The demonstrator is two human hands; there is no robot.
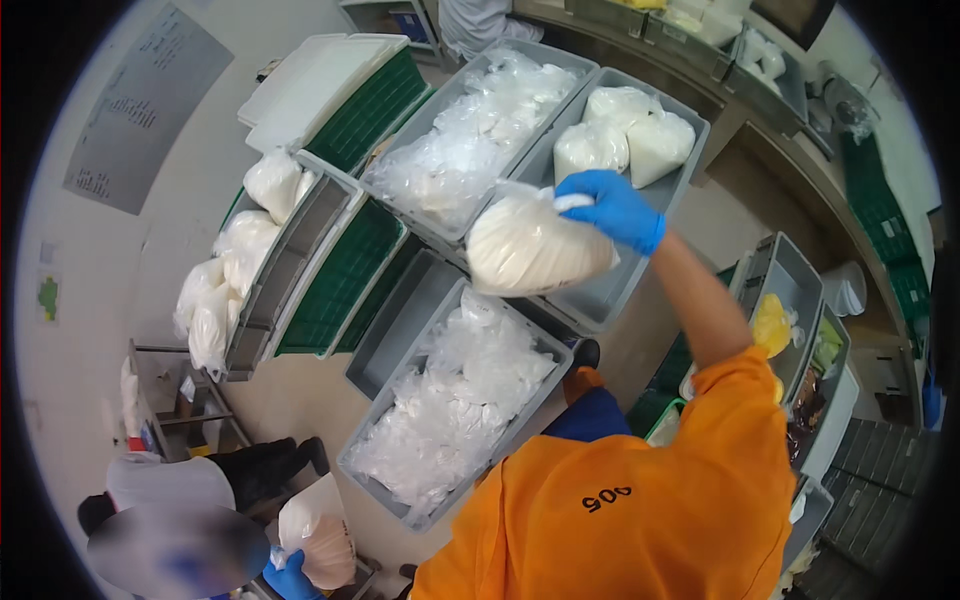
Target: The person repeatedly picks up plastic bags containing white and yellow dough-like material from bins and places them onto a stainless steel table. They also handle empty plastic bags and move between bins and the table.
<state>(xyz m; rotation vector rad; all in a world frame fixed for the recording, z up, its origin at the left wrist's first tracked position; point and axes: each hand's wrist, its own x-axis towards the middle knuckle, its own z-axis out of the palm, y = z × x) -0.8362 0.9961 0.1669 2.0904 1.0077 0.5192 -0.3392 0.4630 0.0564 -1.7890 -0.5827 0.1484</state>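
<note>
My right hand (612,210), in a blue glove, is closed round the gathered neck of a full clear plastic bag (540,245) with cream-white contents. That bag hangs over the near part of a grey crate (690,165), where several similar white-filled bags (625,130) sit at the far end. Low at the left, my left hand (290,578), also gloved in blue, grips the neck of another filled bag (318,530) with pale pinkish contents. My left forearm is out of the picture.
Grey crates of clear plastic bags (460,400) (480,130) stand in front of me. Stacked green and grey crates hold white bags (245,250) at the left. A person in white (170,485) is close by my left hand. More crates (790,275) line the right.
</note>
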